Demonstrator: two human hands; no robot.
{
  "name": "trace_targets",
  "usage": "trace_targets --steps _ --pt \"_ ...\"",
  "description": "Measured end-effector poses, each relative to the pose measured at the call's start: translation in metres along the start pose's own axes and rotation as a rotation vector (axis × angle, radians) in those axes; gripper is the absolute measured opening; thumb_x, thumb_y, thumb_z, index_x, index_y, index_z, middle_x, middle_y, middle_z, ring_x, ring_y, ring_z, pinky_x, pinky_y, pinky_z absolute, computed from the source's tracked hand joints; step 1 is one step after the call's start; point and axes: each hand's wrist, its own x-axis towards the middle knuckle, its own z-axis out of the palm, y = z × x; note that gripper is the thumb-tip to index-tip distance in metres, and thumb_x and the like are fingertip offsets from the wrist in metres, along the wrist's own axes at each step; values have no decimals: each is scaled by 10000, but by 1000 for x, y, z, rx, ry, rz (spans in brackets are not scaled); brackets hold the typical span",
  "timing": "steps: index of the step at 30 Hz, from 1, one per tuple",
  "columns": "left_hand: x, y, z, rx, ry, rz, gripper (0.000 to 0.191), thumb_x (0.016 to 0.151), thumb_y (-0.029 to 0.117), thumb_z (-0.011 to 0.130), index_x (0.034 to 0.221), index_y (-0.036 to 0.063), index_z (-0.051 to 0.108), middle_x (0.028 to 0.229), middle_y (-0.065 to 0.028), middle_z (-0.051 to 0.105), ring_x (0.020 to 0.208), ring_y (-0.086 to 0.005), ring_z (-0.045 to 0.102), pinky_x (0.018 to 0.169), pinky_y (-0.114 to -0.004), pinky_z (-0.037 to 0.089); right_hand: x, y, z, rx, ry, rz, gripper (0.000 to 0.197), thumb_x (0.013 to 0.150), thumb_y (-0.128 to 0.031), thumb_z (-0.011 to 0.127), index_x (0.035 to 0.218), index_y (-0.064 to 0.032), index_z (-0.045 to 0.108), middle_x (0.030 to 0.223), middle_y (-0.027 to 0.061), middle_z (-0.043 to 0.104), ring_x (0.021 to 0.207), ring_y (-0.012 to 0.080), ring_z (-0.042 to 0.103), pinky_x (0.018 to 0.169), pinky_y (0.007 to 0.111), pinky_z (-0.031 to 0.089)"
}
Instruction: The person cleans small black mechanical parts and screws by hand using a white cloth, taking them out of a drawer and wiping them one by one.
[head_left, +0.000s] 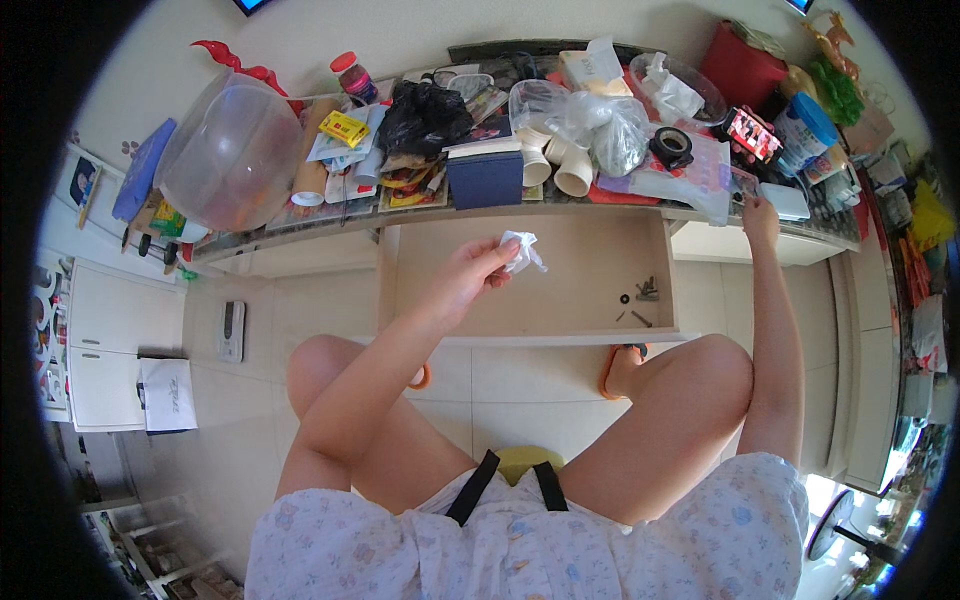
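Observation:
My left hand (474, 274) pinches a crumpled white tissue (523, 252) above an open wooden drawer (480, 300). Several screws (646, 289) and a small black ring (624, 298) lie at the drawer's right side. My right hand (763, 219) reaches to the front edge of the cluttered countertop (547, 213). Its fingertips are at a small flat packet (744, 182); whether they grip it is too small to tell. Beside that hand is a white flat box (784, 201). A phone (754, 135) with a lit screen stands just behind.
Along the countertop are a large clear plastic tub (232, 157), a black plastic bag (424, 120), a dark blue box (485, 180), paper cups (574, 172), black tape (671, 146) and a blue-lidded canister (806, 133). A scale (232, 331) rests on the tiled floor, left.

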Motion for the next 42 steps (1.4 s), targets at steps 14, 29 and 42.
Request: trace_targets --steps 14,29,42 --pt "-22 7 -6 25 6 61 324 902 421 632 995 112 664 826 62 604 720 -26 502 685 -198 411 -127 -126 -70 -334 -1047 -283 258 763 -202 703 700 46 670 651 106 673 520 196 642 448 326 543" --pt "-36 7 -27 90 30 21 277 934 335 611 1047 85 647 867 43 601 759 -41 516 712 -203 438 -203 -109 35 -643 -983 -518 550 642 -369 850 1054 -54 669 1107 145 665 1021 311 650 800 410 551" --pt "-38 5 -28 114 4 50 340 931 395 601 1053 81 649 860 35 616 751 -47 527 709 -209 435 -217 -95 71 -628 -991 -569 484 602 -266 880 996 -61 686 1056 151 677 986 291 668 784 412 560"
